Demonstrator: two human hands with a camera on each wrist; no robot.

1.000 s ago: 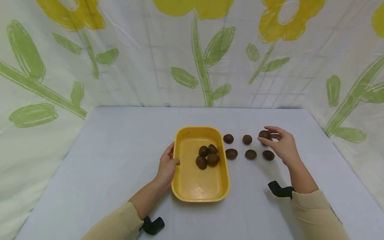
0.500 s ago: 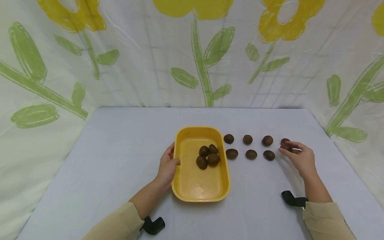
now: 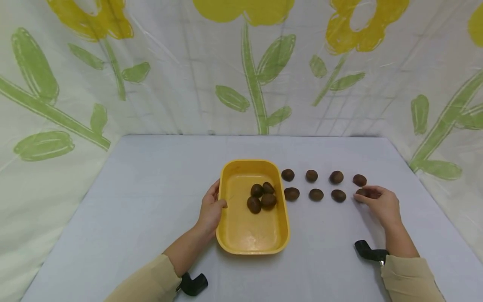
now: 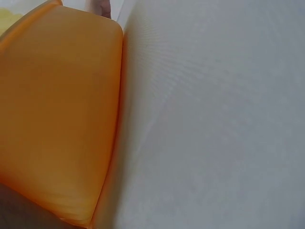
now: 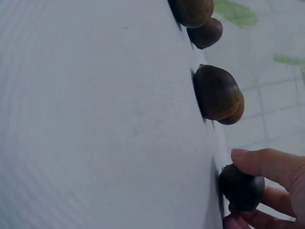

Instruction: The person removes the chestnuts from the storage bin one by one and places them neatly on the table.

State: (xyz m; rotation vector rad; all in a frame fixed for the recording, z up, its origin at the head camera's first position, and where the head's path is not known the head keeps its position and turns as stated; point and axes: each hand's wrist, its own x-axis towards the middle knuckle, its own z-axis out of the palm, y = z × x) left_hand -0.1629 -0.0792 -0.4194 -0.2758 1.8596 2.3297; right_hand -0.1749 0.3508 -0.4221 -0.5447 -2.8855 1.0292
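Presently, a yellow tray (image 3: pixel 245 235) is seen near the mid. of a white-covered desk (image 3: pixel 320 239), w/ its long sides running front to back. Its L side is gripped by the person's L hand (image 3: pixel 211 212): the thumb is laid over the rim & the fingers are kept outside. Inside, approx. mid-length & toward the R wall, four brown chestnuts (image 3: pixel 268 201) are bunched close together.

To the R of the tray, two rows are formed on the desk. The back row is made up of four chestnuts (image 3: pixel 336 177), spaced apart; in the front row, three chestnuts (image 3: pixel 315 194) are lined up, w/ the nearest one just beside the tray. At that row's far R end, a single chestnut (image 3: pixel 361 192) is pinched btwn thumb & fingers in the grip of the R hand (image 3: pixel 385 205). It's held low, at desk level; whether the desk is touched can't be told.

Beige sleeves (image 3: pixel 405 274) are worn, & a black wrist mount (image 3: pixel 371 253) is shown at each cuff. Behind the desk, a white backdrop (image 3: pixel 170 105) is hung, painted w/ yellow flowers (image 3: pixel 243 10) & green leaves (image 3: pixel 276 58).
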